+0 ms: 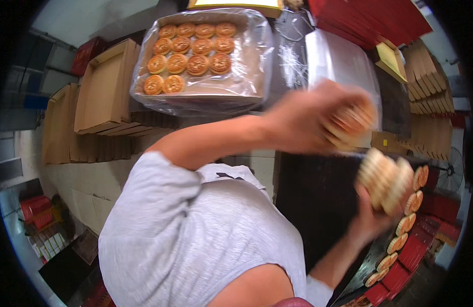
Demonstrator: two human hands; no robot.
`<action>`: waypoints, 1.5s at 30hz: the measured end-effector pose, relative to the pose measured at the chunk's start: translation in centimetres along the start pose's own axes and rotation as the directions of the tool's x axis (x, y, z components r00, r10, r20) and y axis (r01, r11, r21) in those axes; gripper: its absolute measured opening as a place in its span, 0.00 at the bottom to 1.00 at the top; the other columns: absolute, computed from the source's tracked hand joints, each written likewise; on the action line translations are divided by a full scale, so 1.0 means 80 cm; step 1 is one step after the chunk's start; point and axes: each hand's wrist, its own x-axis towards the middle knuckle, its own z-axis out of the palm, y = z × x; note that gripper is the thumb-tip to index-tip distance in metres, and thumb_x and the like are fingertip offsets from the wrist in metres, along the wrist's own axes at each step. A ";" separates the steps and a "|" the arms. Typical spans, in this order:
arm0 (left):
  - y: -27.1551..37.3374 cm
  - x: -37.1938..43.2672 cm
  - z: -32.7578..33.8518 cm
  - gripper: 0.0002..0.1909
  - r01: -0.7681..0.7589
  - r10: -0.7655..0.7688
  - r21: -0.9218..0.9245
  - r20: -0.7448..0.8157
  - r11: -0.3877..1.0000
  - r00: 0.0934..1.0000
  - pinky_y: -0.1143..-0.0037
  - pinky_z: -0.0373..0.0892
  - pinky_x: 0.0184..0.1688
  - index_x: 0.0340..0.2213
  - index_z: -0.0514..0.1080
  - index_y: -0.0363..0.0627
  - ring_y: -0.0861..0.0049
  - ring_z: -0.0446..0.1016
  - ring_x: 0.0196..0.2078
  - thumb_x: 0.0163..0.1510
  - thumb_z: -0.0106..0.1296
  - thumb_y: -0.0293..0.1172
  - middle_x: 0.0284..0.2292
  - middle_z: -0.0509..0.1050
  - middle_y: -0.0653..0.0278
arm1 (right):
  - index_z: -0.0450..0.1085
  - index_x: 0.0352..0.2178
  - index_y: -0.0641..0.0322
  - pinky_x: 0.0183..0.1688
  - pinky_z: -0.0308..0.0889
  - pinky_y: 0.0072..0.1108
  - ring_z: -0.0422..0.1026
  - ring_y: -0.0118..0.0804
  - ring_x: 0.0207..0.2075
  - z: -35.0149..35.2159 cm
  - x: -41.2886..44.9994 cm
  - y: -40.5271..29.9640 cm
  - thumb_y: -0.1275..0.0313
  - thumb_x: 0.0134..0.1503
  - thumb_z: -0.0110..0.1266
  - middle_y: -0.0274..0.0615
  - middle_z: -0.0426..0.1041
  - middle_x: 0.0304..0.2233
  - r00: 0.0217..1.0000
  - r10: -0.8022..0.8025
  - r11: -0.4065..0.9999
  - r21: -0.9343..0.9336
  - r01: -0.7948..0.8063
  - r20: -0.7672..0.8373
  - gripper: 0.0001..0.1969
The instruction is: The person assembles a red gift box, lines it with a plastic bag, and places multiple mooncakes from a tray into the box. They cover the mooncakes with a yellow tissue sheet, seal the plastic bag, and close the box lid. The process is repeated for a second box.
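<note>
My left hand (317,115) reaches across to the right, blurred, and holds round golden pastries (353,117) with a patterned top; how many is hard to tell. Below and right of it, my right hand (378,218) grips a row of pale-sided round pastries (384,178), standing on edge with the thumb at their left. At the upper left, a cardboard box (206,99) lined with clear plastic film (265,50) holds rows of the same pastries (198,64), with bare space at its right and lower right. More pastries (397,243) stand in small groups along a dark tray (317,199) at the right.
Cardboard trays (106,88) stand stacked left of the lined box. Clear plastic sheets (340,65) and a pile of thin white strips (292,61) lie right of it. Stacked cardboard pieces (424,73), red boxes (397,276) and a fan (449,169) are farther right.
</note>
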 end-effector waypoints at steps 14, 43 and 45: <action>-0.204 -0.285 -0.275 0.51 0.518 -0.454 0.611 -0.273 0.599 0.848 0.59 0.75 0.47 0.63 0.64 0.63 0.49 0.75 0.49 0.37 0.75 0.33 0.53 0.70 0.54 | 0.61 0.63 0.45 0.59 0.69 0.41 0.65 0.58 0.61 0.575 -0.021 0.002 0.66 0.38 0.79 0.49 0.59 0.63 0.760 -0.002 0.998 -0.047 0.042 0.650 0.49; -0.307 -0.131 -0.264 0.52 0.431 -0.254 0.354 -0.448 0.830 0.857 0.60 0.73 0.53 0.64 0.61 0.52 0.52 0.73 0.54 0.38 0.76 0.37 0.54 0.71 0.55 | 0.65 0.64 0.49 0.72 0.41 0.55 0.63 0.49 0.66 0.564 0.066 0.102 0.56 0.57 0.63 0.45 0.66 0.63 0.672 -0.128 0.773 -0.351 0.529 0.729 0.34; -0.354 -0.095 -0.236 0.51 0.311 -0.136 0.394 -0.413 0.865 0.901 0.59 0.72 0.54 0.63 0.62 0.53 0.52 0.72 0.55 0.38 0.75 0.38 0.55 0.71 0.55 | 0.69 0.59 0.52 0.70 0.47 0.53 0.64 0.50 0.64 0.557 0.063 0.104 0.61 0.56 0.64 0.45 0.68 0.61 0.711 -0.175 0.825 -0.293 0.483 0.681 0.29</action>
